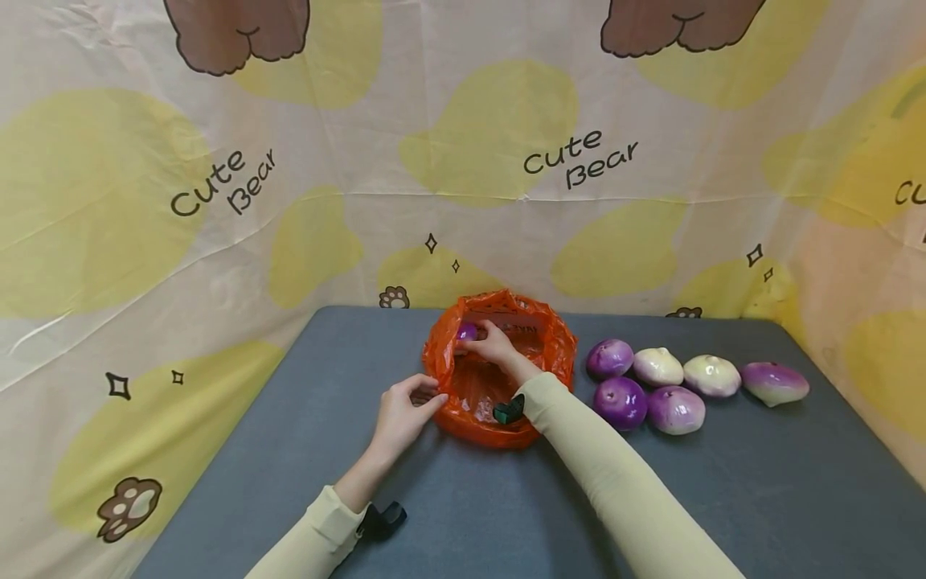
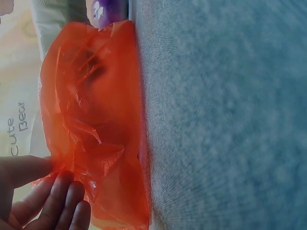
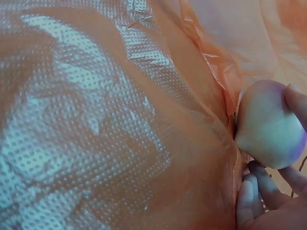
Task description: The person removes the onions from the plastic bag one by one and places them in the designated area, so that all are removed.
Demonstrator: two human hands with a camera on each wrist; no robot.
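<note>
An orange plastic bag [image 1: 499,434] stands on the table with its mouth held wide toward me. My left hand [image 1: 403,414] pinches the bag's left rim between thumb and fingers; the left wrist view shows the fingertips [image 2: 64,184] at the thin film. Reaching into the mouth, my right hand [image 1: 499,347] grips a purple and white onion [image 3: 268,127] near the far left inside wall. In the head view only a small purple part of that onion [image 1: 466,331] shows past the fingers.
Right of the bag, several glossy onions lie close together, among them a deep purple one [image 1: 620,404], a white one [image 1: 657,367] and a long purple one [image 1: 776,383] farthest right. A printed cloth [image 1: 477,129] hangs behind the grey table [image 1: 463,515].
</note>
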